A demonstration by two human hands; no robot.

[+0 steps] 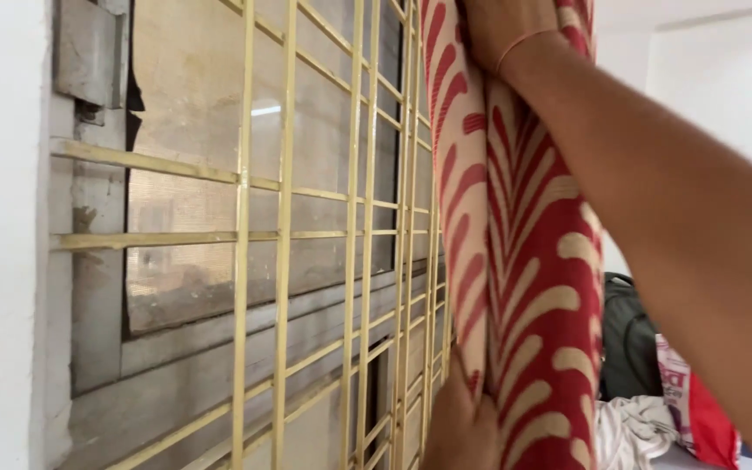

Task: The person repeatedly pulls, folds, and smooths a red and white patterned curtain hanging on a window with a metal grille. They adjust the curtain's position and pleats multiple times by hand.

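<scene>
Curtain point(524, 287) cloth, red with cream leaf stripes, hangs bunched in a soft, thick roll beside the window. The right hand point(502, 30) squeezes it up high, and the left hand point(461, 426) pinches it down low, so the folds stay together. Thin yellow metal bars point(282, 218) cross the dusty window screen point(189, 130).
</scene>
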